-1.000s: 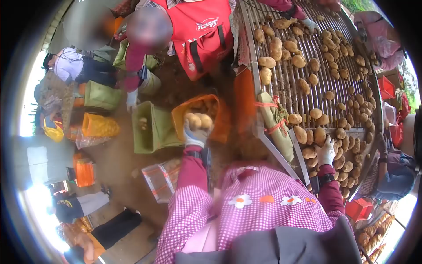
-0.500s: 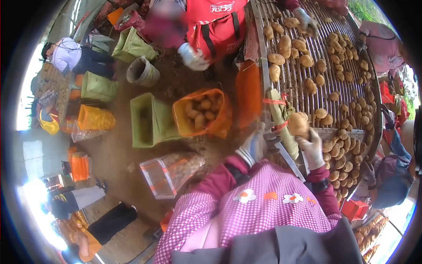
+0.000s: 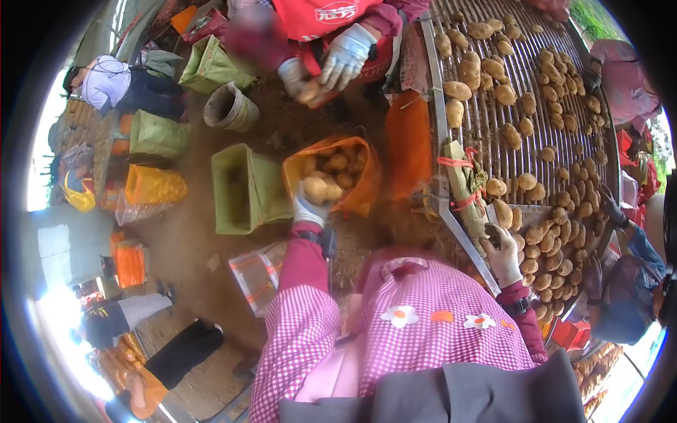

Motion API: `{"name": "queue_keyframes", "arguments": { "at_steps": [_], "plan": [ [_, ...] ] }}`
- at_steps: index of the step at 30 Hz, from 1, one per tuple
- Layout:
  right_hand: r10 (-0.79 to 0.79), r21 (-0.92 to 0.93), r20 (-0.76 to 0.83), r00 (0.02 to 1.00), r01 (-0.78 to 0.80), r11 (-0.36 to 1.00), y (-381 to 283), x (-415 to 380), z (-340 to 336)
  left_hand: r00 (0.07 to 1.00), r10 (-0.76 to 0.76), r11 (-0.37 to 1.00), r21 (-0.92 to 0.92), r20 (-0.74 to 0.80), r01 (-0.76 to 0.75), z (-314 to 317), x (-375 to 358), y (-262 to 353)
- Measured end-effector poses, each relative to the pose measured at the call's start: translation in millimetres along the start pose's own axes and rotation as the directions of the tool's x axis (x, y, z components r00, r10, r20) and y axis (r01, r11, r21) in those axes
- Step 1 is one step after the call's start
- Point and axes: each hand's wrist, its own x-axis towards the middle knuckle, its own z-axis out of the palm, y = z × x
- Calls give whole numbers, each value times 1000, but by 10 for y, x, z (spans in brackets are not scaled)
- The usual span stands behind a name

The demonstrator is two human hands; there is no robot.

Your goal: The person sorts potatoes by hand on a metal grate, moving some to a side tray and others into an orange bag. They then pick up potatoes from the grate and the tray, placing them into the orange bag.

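Note:
My left hand (image 3: 309, 209), in a white glove, reaches over the mouth of an orange mesh bag (image 3: 370, 185). Its fingers close on a potato (image 3: 316, 189) held just above the potatoes in the bag. In its white glove with dirty fingertips, my right hand (image 3: 502, 255) is at the near edge of the slatted sorting table (image 3: 493, 116), fingers apart and holding nothing. A single potato (image 3: 502, 211) lies just beyond those fingers. Beside it, a wooden post (image 3: 462, 185) wrapped with red ties stands at the table's corner.
An open green bag (image 3: 261, 190) stands left of the orange one, with a clear-sided bag (image 3: 255, 276) nearer me. Across from me, a co-worker's gloved hands (image 3: 345, 60) hold a potato. Other workers stand along the table's right side. A bucket (image 3: 231, 108) sits on the dirt floor.
My left hand has swung left from the table corner to the orange bag and now holds a potato. My right hand no longer holds its large potato. The co-worker's hands came together.

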Motion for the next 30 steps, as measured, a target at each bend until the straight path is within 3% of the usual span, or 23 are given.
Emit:
{"name": "queue_keyframes", "arguments": {
  "at_steps": [1,2,5,6,7,8,9,12,13,14,15,17,19,20,23,24,27,28,30],
  "plan": [
    [60,41,-4,998,-60,997,41,-53,-13,1000,19,1000,1,18,-19,-44,146,106],
    [143,86,-3,990,-142,986,69,-88,-37,990,64,997,-29,-128,-68,88,159,170],
    [95,-4,-96,991,-95,995,136,-136,-123,952,230,969,138,-203,-205,102,327,50],
    [89,-44,-131,987,-96,994,95,-164,-164,954,183,974,179,-236,-142,83,359,-50],
    [59,-54,-161,985,-69,996,315,-218,-143,958,201,947,291,-205,-136,80,298,-155],
    [171,-14,-126,977,-174,985,296,-239,-144,969,192,908,403,-155,-115,78,228,-364],
    [145,-97,-144,979,-160,982,198,-274,-182,946,259,840,528,-193,-122,477,-85,-563],
    [69,-275,-156,985,-110,955,299,-490,-272,969,230,620,753,91,-218,880,-410,-1058],
    [86,-220,-198,976,-130,967,351,-568,-277,966,200,528,812,165,-248,1079,-509,-1187],
    [87,-284,-217,972,-148,947,257,-591,-357,950,168,476,822,264,-313,1248,-588,-1332],
    [108,-371,-204,973,-178,911,325,-619,-382,922,149,426,818,358,-387,1379,-639,-1445],
    [-30,-464,-280,959,-108,879,596,-678,-385,821,78,329,763,565,-557,1575,-615,-1681],
    [6,-479,-317,948,-166,862,678,-717,-434,712,10,237,690,702,-684,1821,-708,-1847],
    [18,-487,-326,945,-184,854,707,-709,-457,624,-8,0,624,781,-781,1973,-798,-1866],
    [159,-506,-234,959,-260,823,1065,-819,-671,227,-190,-377,142,955,-915,2349,-797,-2182],
    [180,-539,-250,951,-291,791,1191,-847,-754,213,-209,-350,130,955,-928,2444,-799,-2320],
    [200,-548,-310,929,-347,761,1460,-872,-981,187,-341,-497,-8,921,-868,2565,-744,-2632],
    [223,-540,-315,922,-368,757,1538,-869,-1063,261,-368,-557,13,893,-830,2553,-716,-2721],
    [259,-505,-357,898,-419,755,1642,-875,-1186,253,-336,-618,-9,907,-786,2502,-687,-2815]
  ]
}}
